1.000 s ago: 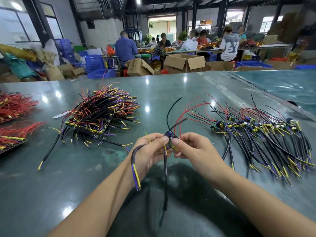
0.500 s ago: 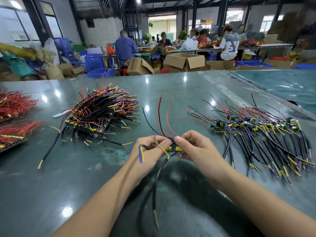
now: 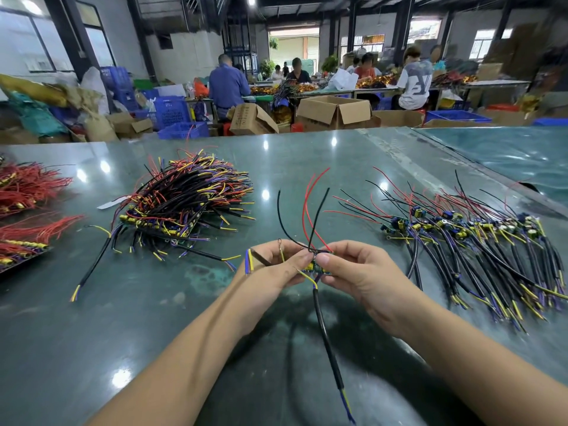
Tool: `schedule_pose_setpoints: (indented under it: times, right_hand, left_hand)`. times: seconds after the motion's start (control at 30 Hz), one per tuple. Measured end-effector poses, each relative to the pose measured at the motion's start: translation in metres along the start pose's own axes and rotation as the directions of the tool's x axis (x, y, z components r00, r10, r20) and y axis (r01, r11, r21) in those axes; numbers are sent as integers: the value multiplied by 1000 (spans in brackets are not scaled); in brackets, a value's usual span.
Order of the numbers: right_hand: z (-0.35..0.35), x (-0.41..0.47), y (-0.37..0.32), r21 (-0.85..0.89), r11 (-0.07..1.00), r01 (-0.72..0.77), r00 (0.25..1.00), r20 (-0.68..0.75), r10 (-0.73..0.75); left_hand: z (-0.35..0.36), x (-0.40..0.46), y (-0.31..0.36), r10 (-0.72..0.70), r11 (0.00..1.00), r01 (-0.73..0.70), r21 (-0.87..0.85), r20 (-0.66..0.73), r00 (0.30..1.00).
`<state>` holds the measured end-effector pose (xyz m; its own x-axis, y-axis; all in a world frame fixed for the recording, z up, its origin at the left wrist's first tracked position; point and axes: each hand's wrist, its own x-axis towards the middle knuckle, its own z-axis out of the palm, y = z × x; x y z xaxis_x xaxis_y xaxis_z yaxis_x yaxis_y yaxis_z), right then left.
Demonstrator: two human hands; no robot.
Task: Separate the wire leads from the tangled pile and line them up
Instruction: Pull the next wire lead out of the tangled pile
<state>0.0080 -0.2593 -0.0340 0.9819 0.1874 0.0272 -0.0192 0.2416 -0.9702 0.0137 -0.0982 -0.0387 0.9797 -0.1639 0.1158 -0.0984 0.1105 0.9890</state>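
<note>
red and black leads point(image 3: 310, 216) pinched by both hands.

A factory assembly hall: workers point(image 3: 228, 83) sit at long benches point(image 3: 491, 84) heaped with wiring, amid cardboard cartons point(image 3: 335, 112) and blue plastic crates point(image 3: 170, 110) (bare steel columns overhead).

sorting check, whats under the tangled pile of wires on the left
The tangled pile lies on the green table, a white strip poking out at its left edge. Whatever lies beneath its middle is covered.
</note>
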Motion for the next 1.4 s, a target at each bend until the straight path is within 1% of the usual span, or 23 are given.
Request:
schedule_pose_setpoints:
  times: [0.1,0.2,0.37,0.5,0.6,0.67,0.7,0.73,0.77,0.8,0.83,0.87,0.9,0.93,0.97,1.0,1.03,1.1,1.2,1.27,1.33,1.4]
  right_hand:
    - [-2,0,-3,-24,999,34,999,39,-33]
    - [-4,-1,-4,-25,998,54,994,92,-52]
    - [-5,-1,-3,-16,1000,23,994,108,-21]
    - [-5,-3,-6,70,997,-26,991,131,17]
    - [-3,-3,-8,124,991,-47,991,128,31]
    - [-2,-1,-9,155,986,-55,995,85,42]
    - [-2,1,-9,155,986,-61,997,49,54]
    - [-3,2,-8,146,987,-66,998,11,65]
    - [-4,3,-8,136,988,-71,997,-23,75]
    - [-5,4,-8,129,989,-72,996,-49,79]
    - [-6,4,-7,124,990,-72,995,-63,80]
    - [-7,5,-7,118,990,-70,994,-71,79]
    - [-7,5,-6,113,991,-69,994,-75,78]
    - [-7,5,-6,106,992,-63,994,-77,72]
    - [-7,5,-6,98,994,-56,995,-80,64]
    - [-7,5,-6,83,995,-48,995,-84,55]
    - [-7,5,-6,65,997,-42,995,-88,48]
    - [-7,4,-6,36,999,-32,996,-88,35]
    - [-6,4,-6,24,1000,-15,995,-94,17]
    - [-5,4,-7,-1,1000,-12,994,-111,11]
    - [-5,3,-7,-3,1000,-12,992,-126,12]
    - [-5,3,-7,-3,1000,-15,991,-135,15]
  left_hand:
    - [-2,2,0,-24,1000,24,-4,21,1000]
    - [-4,2,2,-36,996,42,-84,72,997]
    - [-6,5,0,-46,986,66,-155,131,990]
    - [-9,5,1,-51,959,105,-262,206,977]
    - [-10,6,4,-55,949,116,-293,211,976]
    - [-9,7,7,-42,952,87,-293,156,987]
    - [-10,8,9,-36,953,63,-295,97,995]
    - [-12,10,11,-28,957,30,-290,13,1000]
    - [-15,13,12,-19,959,-10,-285,-100,995]
    - [-19,17,13,-9,955,-61,-289,-237,972]
    - [-25,20,14,-3,947,-119,-299,-379,925]
    - [-31,24,15,-1,937,-176,-301,-507,862]
    - [-38,26,16,-7,925,-222,-308,-599,800]
    - [-45,28,19,-17,910,-263,-321,-663,748]
    - [-51,29,21,-35,894,-290,-341,-699,714]
    - [-57,30,22,-55,885,-295,-359,-712,700]
    - [-62,31,24,-76,885,-277,-374,-704,706]
    - [-66,32,26,-100,909,-205,-363,-667,739]
    - [-65,30,26,-85,974,-71,-214,-638,765]
    - [-65,27,28,-113,984,1,-179,-614,781]
    - [-68,27,29,-202,966,57,-252,-599,775]
    - [-71,29,28,-245,928,7,-373,-595,766]
